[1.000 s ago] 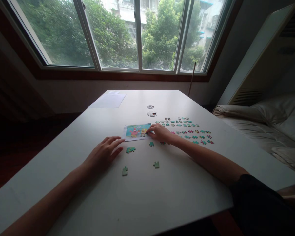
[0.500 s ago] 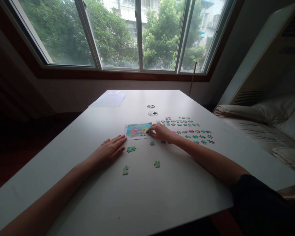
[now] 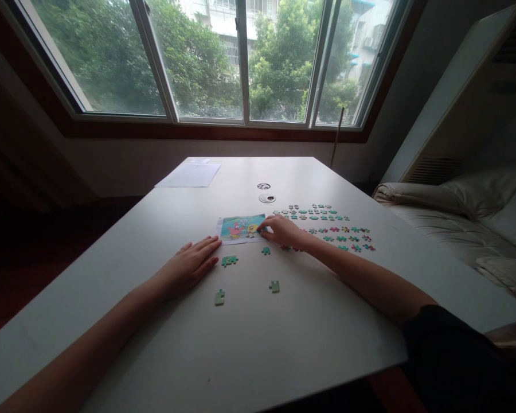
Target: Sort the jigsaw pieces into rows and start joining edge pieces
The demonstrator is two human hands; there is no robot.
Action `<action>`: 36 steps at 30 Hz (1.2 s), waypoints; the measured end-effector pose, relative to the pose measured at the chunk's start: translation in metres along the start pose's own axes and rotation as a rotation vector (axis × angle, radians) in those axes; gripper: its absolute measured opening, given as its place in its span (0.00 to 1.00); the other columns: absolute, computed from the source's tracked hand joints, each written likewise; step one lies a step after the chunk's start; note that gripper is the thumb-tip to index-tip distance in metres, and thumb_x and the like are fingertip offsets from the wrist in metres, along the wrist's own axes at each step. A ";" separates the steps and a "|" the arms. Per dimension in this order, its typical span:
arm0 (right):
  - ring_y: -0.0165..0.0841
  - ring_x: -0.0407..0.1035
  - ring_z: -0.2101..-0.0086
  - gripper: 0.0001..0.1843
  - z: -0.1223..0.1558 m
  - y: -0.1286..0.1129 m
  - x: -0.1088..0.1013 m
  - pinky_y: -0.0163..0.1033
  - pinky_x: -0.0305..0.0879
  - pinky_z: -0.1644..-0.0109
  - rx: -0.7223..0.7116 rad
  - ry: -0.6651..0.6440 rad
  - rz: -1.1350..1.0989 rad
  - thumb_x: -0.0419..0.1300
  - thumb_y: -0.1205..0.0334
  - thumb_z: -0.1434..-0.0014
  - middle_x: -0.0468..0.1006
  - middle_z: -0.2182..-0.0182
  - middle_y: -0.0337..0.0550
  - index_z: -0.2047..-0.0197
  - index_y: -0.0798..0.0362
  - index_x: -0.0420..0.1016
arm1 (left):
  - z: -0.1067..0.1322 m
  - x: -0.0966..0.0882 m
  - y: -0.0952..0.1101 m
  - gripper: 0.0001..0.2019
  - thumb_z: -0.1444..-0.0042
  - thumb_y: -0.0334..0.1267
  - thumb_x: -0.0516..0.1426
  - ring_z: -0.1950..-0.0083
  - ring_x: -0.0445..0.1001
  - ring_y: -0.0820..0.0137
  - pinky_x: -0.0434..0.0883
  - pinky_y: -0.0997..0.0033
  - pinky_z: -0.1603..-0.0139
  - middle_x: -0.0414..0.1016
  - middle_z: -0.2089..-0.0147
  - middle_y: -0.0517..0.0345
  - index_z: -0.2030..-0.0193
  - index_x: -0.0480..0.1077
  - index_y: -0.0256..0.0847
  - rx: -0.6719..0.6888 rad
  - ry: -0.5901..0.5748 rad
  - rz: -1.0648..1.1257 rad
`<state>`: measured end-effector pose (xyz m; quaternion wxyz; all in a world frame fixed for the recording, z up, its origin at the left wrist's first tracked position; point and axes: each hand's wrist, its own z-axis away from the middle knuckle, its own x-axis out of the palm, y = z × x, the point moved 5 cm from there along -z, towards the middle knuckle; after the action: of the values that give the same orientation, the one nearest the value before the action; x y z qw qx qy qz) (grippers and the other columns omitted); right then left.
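A small cartoon picture sheet lies in the middle of the white table. My left hand rests flat with its fingers stretched out, fingertips at the sheet's left edge. Over the sheet's right edge, my right hand is closed in a pinch on a small dark puzzle piece, mostly hidden by the fingers. Nearer to me lie joined green puzzle pieces, a teal piece, and two green corner-like pieces, one at left and one at right.
Rows of loose puzzle pieces spread over the table's right side, partly behind my right hand and forearm. Two round inserts sit in the tabletop farther back. White paper lies at the far left corner. A sofa stands to the right.
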<state>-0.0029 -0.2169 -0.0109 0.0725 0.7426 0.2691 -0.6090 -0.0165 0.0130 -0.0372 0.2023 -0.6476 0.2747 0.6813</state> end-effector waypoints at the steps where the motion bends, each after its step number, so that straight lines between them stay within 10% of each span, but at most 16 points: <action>1: 0.34 0.67 0.61 0.13 0.000 0.001 0.000 0.37 0.61 0.57 0.005 0.004 0.000 0.55 0.61 0.46 0.75 0.62 0.45 0.59 0.50 0.75 | 0.000 0.000 0.000 0.28 0.41 0.52 0.36 0.35 0.46 0.62 0.49 0.52 0.39 0.47 0.34 0.54 0.37 0.49 0.43 0.000 0.001 0.001; 36: 0.32 0.69 0.60 0.11 0.004 0.017 -0.023 0.37 0.61 0.55 0.020 0.025 -0.067 0.55 0.63 0.45 0.76 0.62 0.47 0.59 0.55 0.74 | -0.003 0.000 -0.004 0.26 0.41 0.51 0.40 0.36 0.51 0.61 0.56 0.57 0.40 0.51 0.36 0.56 0.39 0.54 0.43 0.061 0.087 -0.040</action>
<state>-0.0008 -0.2396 0.0062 0.0413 0.7414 0.2887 -0.6044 -0.0112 0.0142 -0.0376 0.2231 -0.6757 0.2909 0.6396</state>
